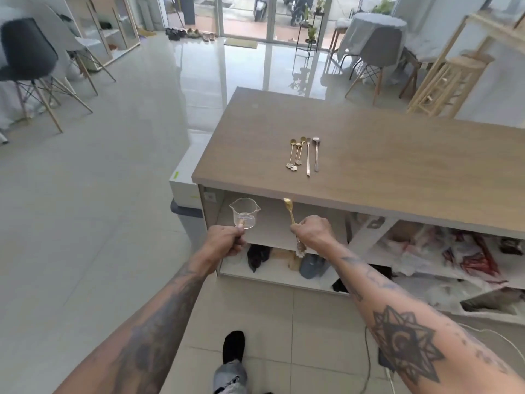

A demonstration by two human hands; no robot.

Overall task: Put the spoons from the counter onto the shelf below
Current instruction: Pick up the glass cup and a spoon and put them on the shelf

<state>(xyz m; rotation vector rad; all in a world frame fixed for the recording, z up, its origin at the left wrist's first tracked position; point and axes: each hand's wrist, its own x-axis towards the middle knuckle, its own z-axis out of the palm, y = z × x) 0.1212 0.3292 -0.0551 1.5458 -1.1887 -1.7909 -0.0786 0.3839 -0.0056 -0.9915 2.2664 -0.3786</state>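
Both hands grip: right hand [312, 230] pinches a light, stiff gold spoon [289, 211] mid-handle; left hand [227, 241] holds a fragile glass cup [245, 213].

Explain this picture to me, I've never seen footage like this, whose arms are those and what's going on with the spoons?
There is no machine here. A person wears a camera on the head, so you look down along their own two arms. The left hand holds a small clear measuring cup by its handle. The right hand holds a gold spoon, bowl up, in front of the open shelf. Five more spoons lie side by side on the wooden counter above.
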